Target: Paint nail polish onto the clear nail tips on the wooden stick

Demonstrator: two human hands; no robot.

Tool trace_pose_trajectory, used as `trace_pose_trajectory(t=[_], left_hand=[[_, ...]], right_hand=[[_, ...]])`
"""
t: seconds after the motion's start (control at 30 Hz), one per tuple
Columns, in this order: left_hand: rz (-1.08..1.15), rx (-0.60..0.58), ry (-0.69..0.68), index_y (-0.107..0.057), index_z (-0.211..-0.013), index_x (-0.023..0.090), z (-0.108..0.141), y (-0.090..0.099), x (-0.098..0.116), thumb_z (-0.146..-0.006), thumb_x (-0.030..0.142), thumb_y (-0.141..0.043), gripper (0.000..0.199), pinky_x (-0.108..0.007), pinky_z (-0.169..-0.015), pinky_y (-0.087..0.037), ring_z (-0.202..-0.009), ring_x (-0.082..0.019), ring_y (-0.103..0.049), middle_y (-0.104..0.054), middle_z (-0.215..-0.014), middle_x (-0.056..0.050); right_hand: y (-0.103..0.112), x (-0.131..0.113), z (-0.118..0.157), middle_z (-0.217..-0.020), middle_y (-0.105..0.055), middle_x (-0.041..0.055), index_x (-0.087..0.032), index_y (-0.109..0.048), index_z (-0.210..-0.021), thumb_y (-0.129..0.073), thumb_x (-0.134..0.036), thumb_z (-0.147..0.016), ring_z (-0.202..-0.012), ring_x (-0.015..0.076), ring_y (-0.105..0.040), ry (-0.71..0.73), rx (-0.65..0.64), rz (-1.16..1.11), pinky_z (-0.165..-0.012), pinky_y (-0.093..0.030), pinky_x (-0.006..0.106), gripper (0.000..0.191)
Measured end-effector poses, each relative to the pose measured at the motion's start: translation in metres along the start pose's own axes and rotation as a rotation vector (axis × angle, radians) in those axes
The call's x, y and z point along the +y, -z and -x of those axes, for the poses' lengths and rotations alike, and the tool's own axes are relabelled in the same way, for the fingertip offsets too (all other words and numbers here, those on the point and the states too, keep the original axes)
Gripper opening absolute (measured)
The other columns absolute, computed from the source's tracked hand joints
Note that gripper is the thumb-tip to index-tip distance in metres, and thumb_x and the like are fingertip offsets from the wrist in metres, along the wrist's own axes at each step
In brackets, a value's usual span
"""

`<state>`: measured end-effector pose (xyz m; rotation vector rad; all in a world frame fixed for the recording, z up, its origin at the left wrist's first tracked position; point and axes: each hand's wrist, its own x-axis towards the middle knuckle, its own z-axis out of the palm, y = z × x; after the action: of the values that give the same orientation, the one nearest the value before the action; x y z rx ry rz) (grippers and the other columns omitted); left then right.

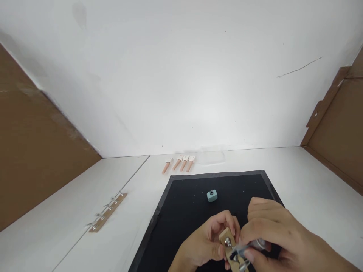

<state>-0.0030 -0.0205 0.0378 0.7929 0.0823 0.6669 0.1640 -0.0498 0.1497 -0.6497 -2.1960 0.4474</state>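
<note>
Near the bottom of the head view, my left hand [205, 241] is closed around a small wooden strip [226, 234] fitted with shiny metal parts. Just right of it, my right hand [272, 230] pinches a clear, greyish small tool [256, 244], whose dark end meets the metal parts on the strip. The exact kind of tool cannot be made out. Beyond both hands, a light teal block [212, 195] with a dark round piece on top sits on the black mat [181, 200].
Several peach-coloured sticks with white caps [191, 160] lie behind the mat beside a clear tray [211, 158]. At the left rests another wooden strip [109, 213] with metal clips. Brown cardboard panels [36, 143] stand at both sides, a white wall behind.
</note>
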Motion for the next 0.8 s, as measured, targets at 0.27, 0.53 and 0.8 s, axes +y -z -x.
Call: trace_pose_trajectory(t=[0.27, 0.53, 0.8], left_hand=[[0.045, -0.024, -0.024, -0.056, -0.080, 0.014, -0.0004, -0.0001, 0.0004, -0.056, 0.023, -0.080, 0.035, -0.012, -0.042, -0.045, -0.052, -0.006, -0.058, -0.059, -0.074, 0.001], [0.035, -0.006, -0.010, -0.054, -0.078, 0.014, -0.0011, -0.0011, 0.0005, -0.055, 0.027, -0.080, 0.037, -0.013, -0.039, -0.042, -0.052, -0.006, -0.057, -0.057, -0.076, 0.002], [0.037, -0.002, -0.018, -0.056, -0.081, 0.014, -0.0009, 0.0023, -0.0008, -0.055, 0.026, -0.080, 0.038, -0.013, -0.043, -0.045, -0.055, -0.006, -0.058, -0.058, -0.079, 0.000]], right_hand=[[0.0035, -0.0011, -0.0003, -0.051, -0.056, -0.0040, -0.017, -0.057, -0.072, -0.050, -0.007, -0.080, -0.047, 0.0080, -0.046, 0.017, 0.037, 0.012, -0.045, -0.034, 0.019, 0.015], [0.0031, -0.0014, -0.0016, -0.053, -0.060, -0.0034, -0.018, -0.058, -0.073, -0.047, -0.006, -0.081, -0.047, 0.0083, -0.049, 0.017, -0.003, 0.056, -0.045, -0.036, 0.020, 0.019], [0.0022, -0.0042, -0.0018, -0.054, -0.060, -0.0025, -0.017, -0.060, -0.073, -0.047, -0.006, -0.083, -0.050, 0.0082, -0.052, 0.037, 0.012, 0.050, -0.047, -0.038, 0.019, 0.019]])
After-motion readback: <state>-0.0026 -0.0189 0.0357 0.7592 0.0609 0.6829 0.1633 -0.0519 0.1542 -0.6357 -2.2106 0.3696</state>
